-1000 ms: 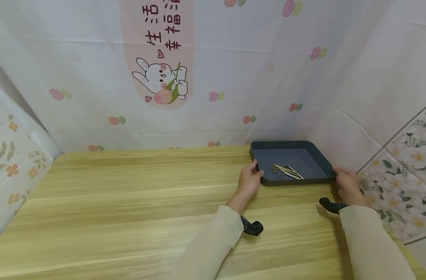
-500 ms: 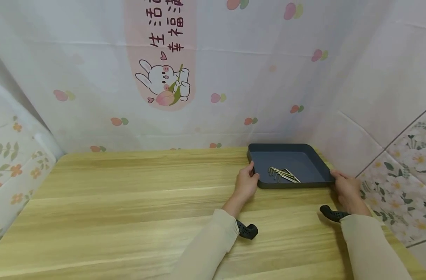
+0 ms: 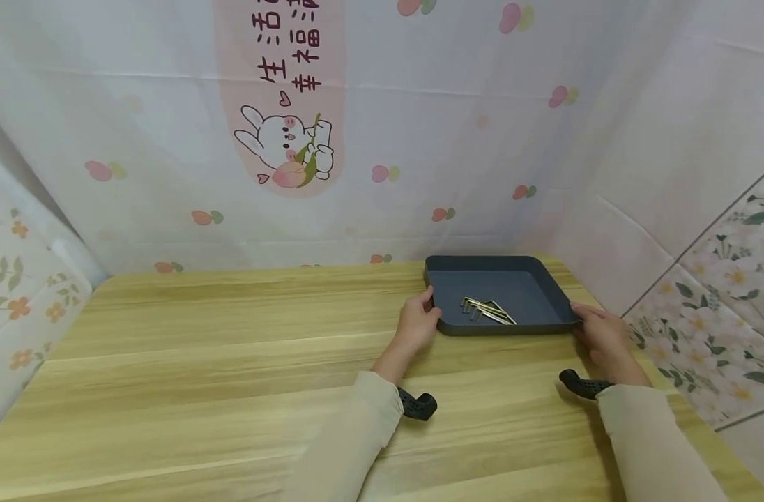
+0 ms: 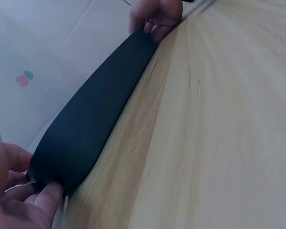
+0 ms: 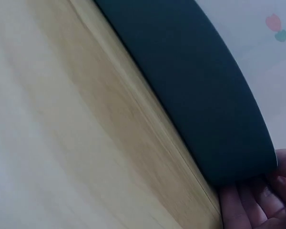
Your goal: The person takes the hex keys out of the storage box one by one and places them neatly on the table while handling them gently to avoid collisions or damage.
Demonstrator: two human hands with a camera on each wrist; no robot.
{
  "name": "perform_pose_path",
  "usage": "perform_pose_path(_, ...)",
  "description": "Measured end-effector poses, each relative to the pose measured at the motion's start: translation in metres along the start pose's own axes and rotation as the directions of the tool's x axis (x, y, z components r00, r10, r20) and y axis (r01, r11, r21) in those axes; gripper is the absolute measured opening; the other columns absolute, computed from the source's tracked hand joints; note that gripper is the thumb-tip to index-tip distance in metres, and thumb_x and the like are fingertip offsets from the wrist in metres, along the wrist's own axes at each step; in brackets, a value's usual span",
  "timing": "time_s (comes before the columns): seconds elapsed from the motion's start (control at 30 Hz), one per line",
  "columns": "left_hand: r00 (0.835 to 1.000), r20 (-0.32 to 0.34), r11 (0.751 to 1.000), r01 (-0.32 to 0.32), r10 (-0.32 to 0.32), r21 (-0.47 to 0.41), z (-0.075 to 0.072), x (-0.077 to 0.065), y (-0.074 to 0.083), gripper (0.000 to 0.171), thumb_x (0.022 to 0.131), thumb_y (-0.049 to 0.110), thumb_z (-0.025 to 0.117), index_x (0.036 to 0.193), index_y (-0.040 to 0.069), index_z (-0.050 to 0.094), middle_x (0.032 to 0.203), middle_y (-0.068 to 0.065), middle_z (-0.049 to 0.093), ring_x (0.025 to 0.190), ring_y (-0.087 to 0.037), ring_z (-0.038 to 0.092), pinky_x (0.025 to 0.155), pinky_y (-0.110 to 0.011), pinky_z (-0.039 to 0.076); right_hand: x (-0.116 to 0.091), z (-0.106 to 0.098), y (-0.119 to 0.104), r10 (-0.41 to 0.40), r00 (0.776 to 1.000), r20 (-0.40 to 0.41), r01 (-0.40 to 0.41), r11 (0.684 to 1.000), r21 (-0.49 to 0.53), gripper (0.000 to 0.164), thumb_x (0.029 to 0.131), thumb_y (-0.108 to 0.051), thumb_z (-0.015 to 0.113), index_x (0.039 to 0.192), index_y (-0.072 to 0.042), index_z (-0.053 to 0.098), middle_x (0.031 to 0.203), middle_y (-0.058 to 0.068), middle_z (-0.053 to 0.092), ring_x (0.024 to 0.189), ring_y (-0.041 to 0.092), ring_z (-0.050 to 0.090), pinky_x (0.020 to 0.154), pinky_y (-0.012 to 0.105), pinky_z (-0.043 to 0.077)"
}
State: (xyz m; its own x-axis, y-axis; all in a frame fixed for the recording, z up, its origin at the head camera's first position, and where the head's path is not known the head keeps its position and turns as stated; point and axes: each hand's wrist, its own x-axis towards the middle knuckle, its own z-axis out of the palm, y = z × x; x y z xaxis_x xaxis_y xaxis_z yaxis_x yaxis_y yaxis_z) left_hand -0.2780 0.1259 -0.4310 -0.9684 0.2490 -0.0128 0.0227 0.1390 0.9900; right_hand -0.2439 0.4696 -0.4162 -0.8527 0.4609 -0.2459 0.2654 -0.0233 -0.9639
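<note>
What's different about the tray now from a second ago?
The dark tray has slid to the person's left, away from the right-hand wall. The left hand and right hand moved along with it. Nothing was let go: both hands still hold its sides, and the bent metal keys still lie together inside.

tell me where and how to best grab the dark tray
Hold the dark tray by its short side walls, from left and right, as the left hand and right hand do: it's wide and shallow, so opposed grips should keep it level.
</note>
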Motion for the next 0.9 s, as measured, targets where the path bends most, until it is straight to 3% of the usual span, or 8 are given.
perform_pose_path(0.07, 1.0, 0.001, 1.0, 0.009, -0.009, -0.002, -0.005, -0.001, 0.0, 0.054, 0.101, 0.002, 0.049, 0.154, 0.003, 0.038, 0.16, -0.013, 0.04, 0.145, -0.028, 0.045, 0.105, -0.036, 0.05, -0.001, 0.004, 0.0, -0.006, 1.0, 0.02, 0.006, 1.0, 0.028, 0.025, 0.101, -0.023, 0.061, 0.083, -0.031, 0.077, 0.076, -0.026, 0.065, 0.074, -0.011, 0.063, 0.067, 0.01, 0.055)
perform_pose_path(0.13, 1.0, -0.006, 1.0, 0.009, -0.009, 0.009, -0.009, -0.001, -0.001, 0.054, 0.101, 0.002, 0.05, 0.154, 0.004, 0.039, 0.159, -0.012, 0.041, 0.144, -0.028, 0.046, 0.107, -0.035, 0.05, -0.003, 0.007, 0.0, -0.007, 0.999, 0.04, 0.005, 1.0, 0.031, 0.03, 0.102, -0.022, 0.06, 0.078, -0.032, 0.075, 0.076, -0.026, 0.064, 0.075, -0.011, 0.063, 0.067, 0.011, 0.055)
perform_pose_path(0.37, 1.0, -0.018, 0.999, 0.011, -0.01, 0.039, -0.022, -0.007, -0.004, 0.054, 0.101, 0.002, 0.048, 0.154, 0.004, 0.04, 0.16, -0.01, 0.041, 0.144, -0.027, 0.046, 0.095, -0.028, 0.05, -0.014, 0.015, 0.0, 0.048, 0.993, 0.111, -0.053, 0.998, 0.042, 0.033, 0.103, -0.022, 0.058, 0.076, -0.034, 0.073, 0.079, -0.026, 0.066, 0.077, -0.011, 0.063, 0.07, 0.012, 0.055)
perform_pose_path(0.6, 0.999, -0.03, 1.0, 0.014, -0.014, 0.01, -0.036, -0.012, -0.004, 0.054, 0.099, 0.001, 0.049, 0.152, 0.002, 0.041, 0.158, -0.013, 0.044, 0.143, -0.028, 0.047, 0.11, -0.04, 0.048, -0.02, 0.026, -0.001, 0.046, 0.993, 0.113, -0.05, 0.998, 0.038, 0.033, 0.102, -0.02, 0.06, 0.076, -0.035, 0.075, 0.079, -0.025, 0.067, 0.077, -0.01, 0.063, 0.069, 0.013, 0.056)
perform_pose_path(0.67, 0.999, -0.032, 1.0, 0.02, -0.02, 0.005, -0.041, -0.013, -0.005, 0.054, 0.099, 0.001, 0.049, 0.153, 0.002, 0.041, 0.158, -0.013, 0.044, 0.144, -0.028, 0.047, 0.112, -0.041, 0.047, -0.023, 0.029, -0.002, 0.048, 0.99, 0.133, -0.052, 0.998, 0.023, 0.024, 0.102, -0.021, 0.059, 0.088, -0.032, 0.076, 0.081, -0.026, 0.067, 0.079, -0.011, 0.064, 0.07, 0.013, 0.056)
perform_pose_path(0.7, 0.999, -0.033, 1.0, 0.02, -0.02, 0.008, -0.043, -0.013, -0.006, 0.054, 0.1, 0.002, 0.048, 0.153, 0.002, 0.041, 0.158, -0.014, 0.044, 0.144, -0.028, 0.047, 0.112, -0.041, 0.047, -0.024, 0.031, -0.002, 0.05, 0.988, 0.145, -0.053, 0.999, 0.013, 0.019, 0.103, -0.022, 0.059, 0.102, -0.031, 0.076, 0.083, -0.027, 0.066, 0.08, -0.011, 0.064, 0.071, 0.013, 0.056)
perform_pose_path(0.8, 0.999, -0.046, 1.0, 0.021, -0.02, 0.016, -0.05, -0.014, -0.008, 0.053, 0.101, 0.003, 0.048, 0.153, 0.003, 0.041, 0.158, -0.013, 0.045, 0.144, -0.028, 0.047, 0.113, -0.042, 0.046, -0.028, 0.037, -0.004, 0.058, 0.983, 0.174, -0.053, 0.998, -0.033, 0.038, 0.104, -0.025, 0.056, 0.141, -0.018, 0.058, 0.085, -0.028, 0.064, 0.081, -0.012, 0.064, 0.073, 0.013, 0.056)
perform_pose_path(0.9, 0.998, -0.064, 1.0, 0.02, -0.019, 0.016, -0.059, -0.017, -0.009, 0.052, 0.101, 0.004, 0.048, 0.153, 0.003, 0.042, 0.157, -0.012, 0.045, 0.144, -0.028, 0.047, 0.113, -0.043, 0.046, -0.032, 0.046, -0.005, 0.056, 0.98, 0.192, -0.047, 0.998, -0.048, 0.044, 0.105, -0.024, 0.054, 0.148, -0.013, 0.05, 0.085, -0.028, 0.064, 0.082, -0.011, 0.064, 0.074, 0.013, 0.056)
